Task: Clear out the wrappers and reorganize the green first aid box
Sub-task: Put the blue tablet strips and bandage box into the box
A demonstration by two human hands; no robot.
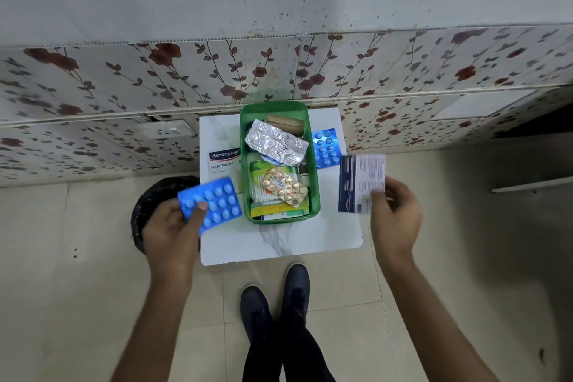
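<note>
The green first aid box (pixel 313 183) stands on a small white marble-topped table (pixel 297 242). Inside it lie a crumpled silver foil wrapper (pixel 276 143), a gold blister strip (pixel 285 186), a pack of cotton buds (pixel 259 183) and a brown roll (pixel 285 124). My left hand (pixel 172 228) grips a blue blister pack of pills (pixel 214 203) left of the box. My right hand (pixel 395 214) holds a printed dark-and-white card or leaflet (pixel 361 183) to the right of the box.
A second blue blister pack (pixel 325 147) lies on the table right of the box. A white Hansaplast box (pixel 223 161) lies to its left. A black-lined bin (pixel 155 201) stands on the floor at the left. A floral-tiled wall runs behind. My shoes (pixel 276 301) are below the table.
</note>
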